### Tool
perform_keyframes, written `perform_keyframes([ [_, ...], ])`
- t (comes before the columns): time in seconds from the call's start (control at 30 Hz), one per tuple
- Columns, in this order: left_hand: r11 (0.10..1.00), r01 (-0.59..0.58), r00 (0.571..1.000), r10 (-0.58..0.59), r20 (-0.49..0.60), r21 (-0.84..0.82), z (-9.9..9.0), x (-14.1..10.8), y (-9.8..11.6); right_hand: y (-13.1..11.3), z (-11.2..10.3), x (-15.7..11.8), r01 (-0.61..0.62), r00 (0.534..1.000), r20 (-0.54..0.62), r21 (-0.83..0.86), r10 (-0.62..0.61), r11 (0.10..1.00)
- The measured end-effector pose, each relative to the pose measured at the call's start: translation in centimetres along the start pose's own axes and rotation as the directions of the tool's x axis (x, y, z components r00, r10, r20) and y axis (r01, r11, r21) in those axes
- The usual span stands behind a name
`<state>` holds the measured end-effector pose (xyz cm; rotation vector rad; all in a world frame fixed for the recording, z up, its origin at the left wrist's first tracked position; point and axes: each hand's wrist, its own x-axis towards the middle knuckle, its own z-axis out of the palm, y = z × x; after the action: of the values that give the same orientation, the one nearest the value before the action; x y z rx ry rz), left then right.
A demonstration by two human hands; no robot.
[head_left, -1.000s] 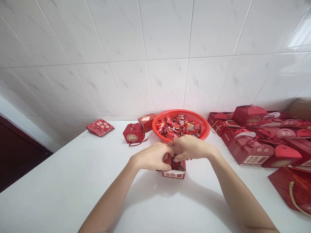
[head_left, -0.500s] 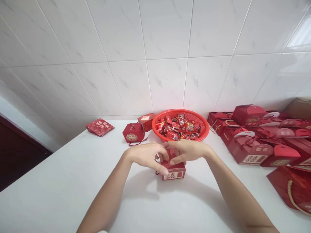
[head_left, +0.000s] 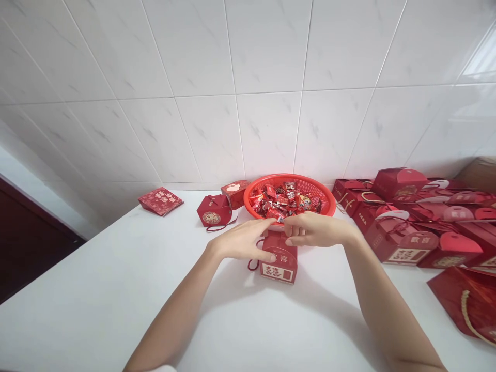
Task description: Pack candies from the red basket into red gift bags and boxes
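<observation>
A small red gift box (head_left: 279, 267) with a white label and a curved front flap stands upright on the white table. A dark red cord loop hangs from its left side. Across the box top reaches my left hand (head_left: 240, 242), its thumb pressing the front flap and its fingers on the far side. My right hand (head_left: 315, 231) has curled fingers at the back right of the box top, with the thumb against the lid. What its fingertips touch is partly hidden. Just behind both hands sits a red plastic basket (head_left: 329, 209) of wrapped candies (head_left: 284, 199).
Many red gift boxes (head_left: 403, 237) are grouped at the right, with a red bag (head_left: 465, 299) in front. Left of the basket are a hexagonal red box (head_left: 213, 211), another red box (head_left: 235, 192) and a flat red packet (head_left: 160, 200). A tiled wall (head_left: 267, 124) borders the table.
The curved front flap has come down over the box front, with my left thumb on it. My right hand has shifted up and right, its fingers more curled.
</observation>
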<state>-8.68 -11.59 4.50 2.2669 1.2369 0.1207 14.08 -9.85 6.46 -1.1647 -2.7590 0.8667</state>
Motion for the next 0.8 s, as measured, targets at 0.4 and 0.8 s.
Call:
perform_keyframes([
  [0.4,0.994,0.096,0.995,-0.094,-0.027,0.054,1.3,0.9,-0.2,0.1,0.6,0.8,-0.182,0.981,0.030,-0.161,0.190,0.970],
  [0.8,0.996,0.036,0.998,-0.030,0.062,-0.087,1.3,1.8,-0.8,-2.7,3.0,1.3,-0.243,0.968,-0.005,-0.260,0.250,0.935],
])
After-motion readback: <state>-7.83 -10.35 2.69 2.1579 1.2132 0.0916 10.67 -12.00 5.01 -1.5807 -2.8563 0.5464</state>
